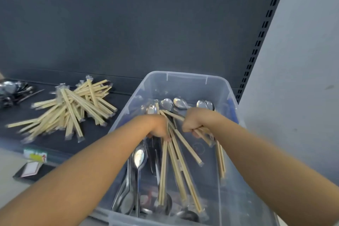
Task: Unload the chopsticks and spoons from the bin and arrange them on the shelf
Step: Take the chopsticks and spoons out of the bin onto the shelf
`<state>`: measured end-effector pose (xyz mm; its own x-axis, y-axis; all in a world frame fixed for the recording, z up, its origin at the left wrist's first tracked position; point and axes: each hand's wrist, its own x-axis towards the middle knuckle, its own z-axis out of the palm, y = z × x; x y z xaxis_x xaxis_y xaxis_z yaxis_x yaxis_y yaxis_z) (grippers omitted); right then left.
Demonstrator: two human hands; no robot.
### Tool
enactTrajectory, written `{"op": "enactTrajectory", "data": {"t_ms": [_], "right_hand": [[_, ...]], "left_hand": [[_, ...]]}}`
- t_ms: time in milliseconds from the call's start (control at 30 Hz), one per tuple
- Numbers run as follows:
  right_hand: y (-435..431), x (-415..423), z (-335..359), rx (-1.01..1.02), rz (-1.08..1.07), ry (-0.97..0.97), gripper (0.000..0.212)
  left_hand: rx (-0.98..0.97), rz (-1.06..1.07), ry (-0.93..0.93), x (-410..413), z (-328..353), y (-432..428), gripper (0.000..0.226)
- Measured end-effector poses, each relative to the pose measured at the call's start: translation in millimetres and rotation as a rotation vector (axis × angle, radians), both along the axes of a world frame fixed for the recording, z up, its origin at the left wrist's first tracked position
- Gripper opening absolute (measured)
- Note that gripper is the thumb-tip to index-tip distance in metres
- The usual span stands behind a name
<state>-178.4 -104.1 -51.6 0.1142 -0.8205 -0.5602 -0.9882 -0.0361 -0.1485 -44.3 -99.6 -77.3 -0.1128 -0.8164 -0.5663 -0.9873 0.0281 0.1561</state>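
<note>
Shelf (95,134), left: spoon heap (11,91), chopstick pile (73,110). In bin (185,74), left hand (157,126) has its fingers curled round chopsticks (162,170); right hand (194,121) is fisted on more. Sticks look light, stiff, wrappers probably slick; grip mid-length. Long axes run near-to-far, fanned. Spoons (139,158) lie alongside.

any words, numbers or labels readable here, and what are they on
No text here can be read.
Tag on the shelf edge: green, yellow and red print, too blurred to read.
White card with a red border, below the shelf: too blurred to read.
Bin floor: a faint round mark, not legible.
</note>
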Motion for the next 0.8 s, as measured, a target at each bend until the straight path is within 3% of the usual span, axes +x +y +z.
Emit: {"op": "enactTrajectory", "data": {"t_ms": [167, 333, 400, 467, 567, 667, 800], "right_hand": [[-10.6, -6.9, -3.5, -0.300, -0.013, -0.031, 0.016], [-10.0, -15.5, 3.0, -0.348, -0.093, -0.022, 0.007], [-12.1, -17.1, 2.5, -0.279, -0.097, -0.068, 0.013], [-13.2, -14.9, 3.1, -0.094, -0.137, -0.219, 0.025], [-9.5, -8.6, 7.9, 0.158, -0.122, -0.342, 0.032], [-7.6, -3.3, 8.0, 0.168, -0.101, -0.573, 0.031], [-1.1, 4.3, 10.4, 0.140, -0.183, -0.941, 0.029]], "left_hand": [[0.015, 0.228, 0.240, -8.3, -3.7, 0.2, 0.047], [0.038, 0.377, 0.350, -14.7, -9.9, 5.4, 0.026], [0.053, 0.403, 0.388, -12.9, -6.5, 6.7, 0.031], [0.052, 0.422, 0.433, -9.2, -1.0, 6.8, 0.031], [0.003, 0.498, 0.581, -1.7, 18.1, 2.2, 0.007], [-0.065, 0.629, 0.867, 9.0, 37.2, -3.4, 0.008], [-0.175, 0.645, 1.133, 22.7, 51.8, 2.6, 0.008]]}}
